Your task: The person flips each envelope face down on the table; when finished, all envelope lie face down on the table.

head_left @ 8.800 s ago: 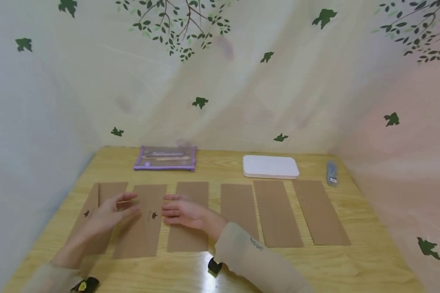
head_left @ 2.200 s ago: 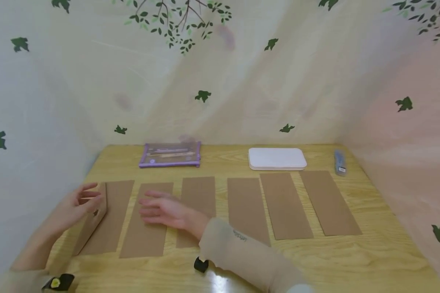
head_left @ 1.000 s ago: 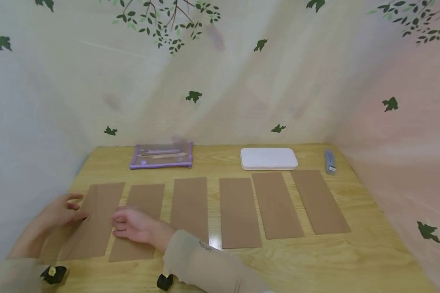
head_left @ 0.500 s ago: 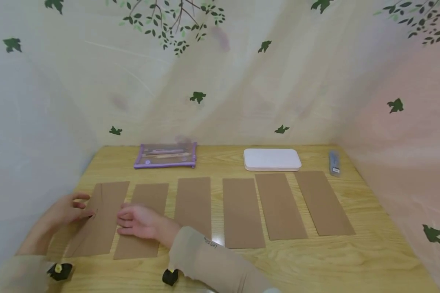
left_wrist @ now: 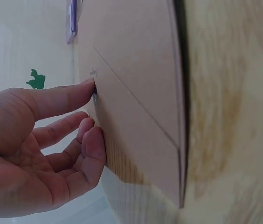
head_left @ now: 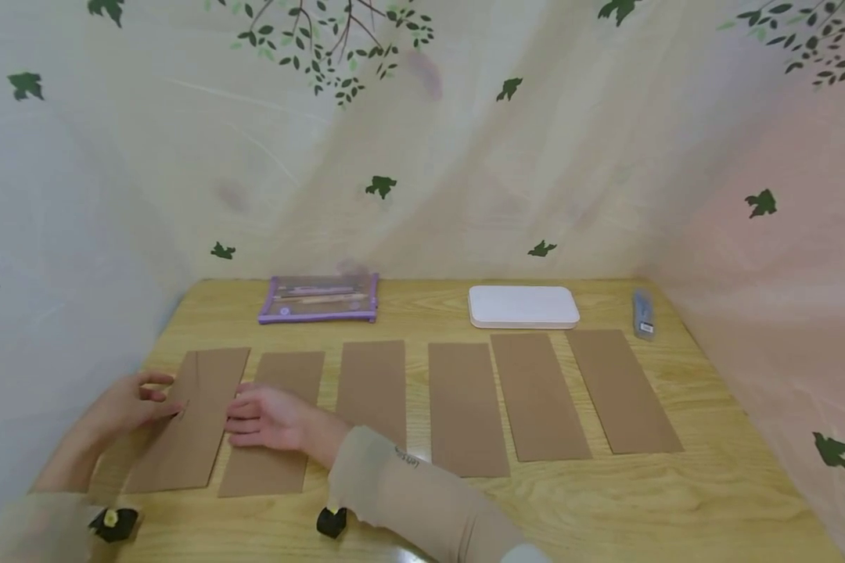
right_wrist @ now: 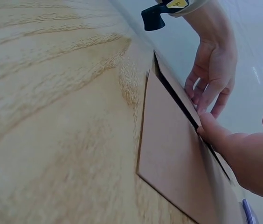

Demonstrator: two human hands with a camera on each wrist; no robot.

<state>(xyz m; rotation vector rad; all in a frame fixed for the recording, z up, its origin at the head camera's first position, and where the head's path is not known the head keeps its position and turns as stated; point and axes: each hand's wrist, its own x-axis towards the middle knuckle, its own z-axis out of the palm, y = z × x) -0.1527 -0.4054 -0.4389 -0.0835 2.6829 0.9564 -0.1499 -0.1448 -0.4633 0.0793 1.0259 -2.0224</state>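
Both hands are at the leftmost brown paper envelope (head_left: 207, 450), whose flap lies flat with small dark print near its tip. My left hand (head_left: 123, 407) pinches its left edge, the thumb on top beside the print in the left wrist view and the other fingers curled at the edge. At the right edge, my right hand (head_left: 271, 418) holds the paper with its fingertips. That side stands slightly raised, with a dark gap under it in the right wrist view. The second envelope (head_left: 282, 367) lies plain side up, partly behind my right hand.
Several more brown envelopes (head_left: 468, 410) lie in a row to the right. Behind them are a clear pouch with purple edging (head_left: 317, 318) holding pencils, a white flat case (head_left: 523, 305) and a small grey-blue packet (head_left: 644, 313). A printed curtain surrounds the wooden table (head_left: 605, 508).
The second envelope showed a printed crown earlier and now shows a plain face. The leftmost envelope's flap, raised before, lies flat. My right hand has moved left to that envelope, whose right edge has lifted slightly.
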